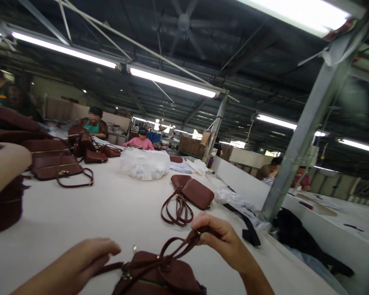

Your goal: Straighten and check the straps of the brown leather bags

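Brown bag [180,272], hands [76,262] apart, right [226,237] pinching strap [190,242]

head view | from the wearer's head, looking forward over the desk [80,213] | tilted sideways | left hand [87,256] and right hand [219,237] close, low in frame | roof [119,24] farther, across top

A reddish-brown bag [181,272] lies at the near middle, its doubled strap [188,244] raised toward the right; its brassy zip [150,282] seems closed, though partly hidden.

Near bag [180,275] cut by bottom edge; ceiling fan [184,21] blurred.
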Demonstrator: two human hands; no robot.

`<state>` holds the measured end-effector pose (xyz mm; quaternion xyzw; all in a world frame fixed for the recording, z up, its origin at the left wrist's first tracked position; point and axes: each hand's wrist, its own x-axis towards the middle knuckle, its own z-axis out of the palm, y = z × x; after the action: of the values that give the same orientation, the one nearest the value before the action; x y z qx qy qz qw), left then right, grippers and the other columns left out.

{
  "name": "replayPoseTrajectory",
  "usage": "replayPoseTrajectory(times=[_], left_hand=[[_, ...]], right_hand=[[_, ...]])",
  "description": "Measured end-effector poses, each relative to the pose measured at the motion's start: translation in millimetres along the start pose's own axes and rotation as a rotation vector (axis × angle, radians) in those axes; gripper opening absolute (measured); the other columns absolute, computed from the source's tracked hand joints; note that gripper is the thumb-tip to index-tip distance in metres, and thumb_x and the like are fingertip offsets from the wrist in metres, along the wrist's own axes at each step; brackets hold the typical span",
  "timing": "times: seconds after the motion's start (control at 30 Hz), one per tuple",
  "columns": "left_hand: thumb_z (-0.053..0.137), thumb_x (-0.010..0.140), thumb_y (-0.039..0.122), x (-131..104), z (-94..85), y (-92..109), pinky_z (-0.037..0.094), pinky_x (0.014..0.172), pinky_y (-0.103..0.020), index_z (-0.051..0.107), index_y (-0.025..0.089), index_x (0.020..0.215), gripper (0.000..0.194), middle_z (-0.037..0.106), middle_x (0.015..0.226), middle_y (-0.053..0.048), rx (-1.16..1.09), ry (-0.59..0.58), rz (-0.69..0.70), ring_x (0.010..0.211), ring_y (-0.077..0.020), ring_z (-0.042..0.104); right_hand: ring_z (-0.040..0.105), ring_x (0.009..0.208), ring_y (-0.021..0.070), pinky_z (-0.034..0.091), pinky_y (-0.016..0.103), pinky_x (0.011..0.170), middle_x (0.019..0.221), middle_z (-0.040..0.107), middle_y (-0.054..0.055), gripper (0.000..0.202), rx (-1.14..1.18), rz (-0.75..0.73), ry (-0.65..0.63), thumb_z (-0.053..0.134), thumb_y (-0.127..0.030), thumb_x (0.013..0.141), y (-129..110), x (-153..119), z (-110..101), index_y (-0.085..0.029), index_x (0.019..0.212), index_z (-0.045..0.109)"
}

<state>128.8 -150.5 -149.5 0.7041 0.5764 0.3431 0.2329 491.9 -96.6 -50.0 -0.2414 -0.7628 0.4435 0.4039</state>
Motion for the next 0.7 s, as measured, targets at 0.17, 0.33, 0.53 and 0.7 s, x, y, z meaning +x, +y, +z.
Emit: replayPoseTrajectory(times=[0.17, 0.33, 0.53, 0.7], left_hand=[[0.045, 0.090, 0.066, 39.0, 32.8, 100.2, 0.049, 0.100, -0.036, 0.067, 0.019, 0.125, 0.062, 0.072, 0.122, -0.010, -0.444, -0.483, 0.176, 0.114, -0.0288, 0.064], [0.033, 0.091, 0.072, 60.9, 41.5, 105.3, 0.051, 0.074, -0.031, 0.075, 0.013, 0.104, 0.073, 0.072, 0.077, -0.007, -0.507, -0.591, 0.132, 0.074, -0.0226, 0.066], [0.066, 0.066, 0.041, 66.8, 30.7, 48.0, 0.046, 0.072, -0.027, 0.072, 0.017, 0.072, 0.025, 0.062, 0.064, 0.002, -0.464, -0.648, 0.014, 0.069, -0.0173, 0.055], [0.068, 0.049, 0.024, 50.1, 42.9, 20.9, 0.034, 0.057, -0.024, 0.072, 0.018, 0.069, 0.021, 0.057, 0.058, 0.005, -0.397, -0.666, -0.112, 0.060, -0.0138, 0.046]], right_hand=[[0.063, 0.078, 0.0187, 0.055, 0.029, 0.070, 0.088, 0.066, 0.005, 0.021, -0.148, -0.042, -0.048, 0.073, -0.042, 0.088, -18.9, 8.9, 13.6, -0.023, 0.098, 0.076], [0.064, 0.075, 0.0197, 0.056, 0.030, 0.067, 0.087, 0.068, 0.004, 0.023, -0.291, -0.055, 0.115, 0.072, -0.044, 0.087, -22.5, 4.0, -9.0, -0.024, 0.099, 0.076], [0.064, 0.072, 0.0195, 0.056, 0.031, 0.068, 0.087, 0.073, 0.007, 0.034, -0.186, -0.056, 0.486, 0.081, -0.046, 0.079, 7.8, -15.6, -53.7, -0.022, 0.103, 0.076], [0.057, 0.062, 0.0143, 0.051, 0.025, 0.055, 0.078, 0.070, 0.005, 0.037, -0.043, -0.055, 0.621, 0.088, -0.047, 0.069, 14.3, -11.1, -64.1, -0.022, 0.094, 0.079]])
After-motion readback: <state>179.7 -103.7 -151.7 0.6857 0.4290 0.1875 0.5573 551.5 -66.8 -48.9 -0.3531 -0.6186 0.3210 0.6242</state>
